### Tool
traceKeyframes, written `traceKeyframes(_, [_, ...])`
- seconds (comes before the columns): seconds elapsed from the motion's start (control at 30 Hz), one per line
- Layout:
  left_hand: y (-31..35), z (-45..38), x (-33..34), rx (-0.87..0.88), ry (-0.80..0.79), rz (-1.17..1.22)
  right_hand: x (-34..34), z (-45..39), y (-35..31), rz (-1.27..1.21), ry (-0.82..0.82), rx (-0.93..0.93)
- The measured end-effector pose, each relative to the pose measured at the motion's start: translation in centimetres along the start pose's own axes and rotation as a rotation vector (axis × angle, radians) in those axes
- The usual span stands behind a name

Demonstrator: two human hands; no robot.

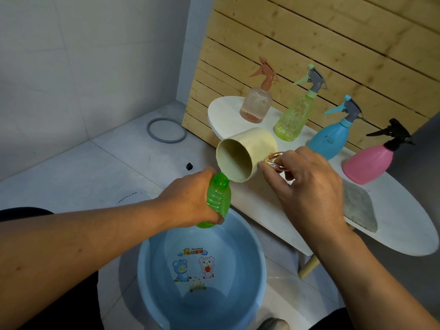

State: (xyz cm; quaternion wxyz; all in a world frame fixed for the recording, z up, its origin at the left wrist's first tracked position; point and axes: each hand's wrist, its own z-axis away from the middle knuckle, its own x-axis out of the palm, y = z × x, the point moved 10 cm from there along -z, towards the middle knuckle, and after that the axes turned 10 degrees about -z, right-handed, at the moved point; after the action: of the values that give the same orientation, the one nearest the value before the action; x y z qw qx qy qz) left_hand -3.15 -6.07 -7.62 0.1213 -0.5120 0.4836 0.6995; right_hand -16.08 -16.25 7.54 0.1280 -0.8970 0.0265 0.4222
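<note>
- The left hand (190,198) is wrapped round the ribbed green bottle (217,201), fingers curled about its body; the neck is left free, probably so that it can take a pour.
- The bottle has no spray head, and its mouth leans up and to the right toward the cup (247,153); that lean looks meant to meet the cup's lip.
- The right hand (307,186) pinches the gold ring handle (276,160) of the cup; held this way, the wrist can tip the cup by degrees.
- The cup lies almost on its side, its open end facing near-left and its lower lip touching or just above the bottle's mouth; I cannot make out any stream.
- The two hands are apart, each clamped on its own thing, and meet only where cup and bottle come together.
- Both things hang above the far rim of the blue basin (142,258) on the floor; I judge it is set there to catch spills.
- To the right is a white table (392,222) with four sprayers along its far edge: peach (256,103), yellow-green (292,117), blue (331,139) and pink (366,163); all keep their heads on.
- A grey cloth (357,208) lies on the table near the right wrist, likely for wiping drips.
</note>
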Motion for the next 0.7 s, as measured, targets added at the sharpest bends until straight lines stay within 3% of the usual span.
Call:
traceKeyframes(0.33, [0.0,-0.1,-0.1,0.006,0.009,-0.008,-0.2,0.1,-1.0,0.044,0.013,-0.052])
traceKeyframes(0.7, [-0.1,-0.3,-0.2,0.019,0.025,0.018,-0.9,0.4,-3.3,0.127,0.079,-0.25])
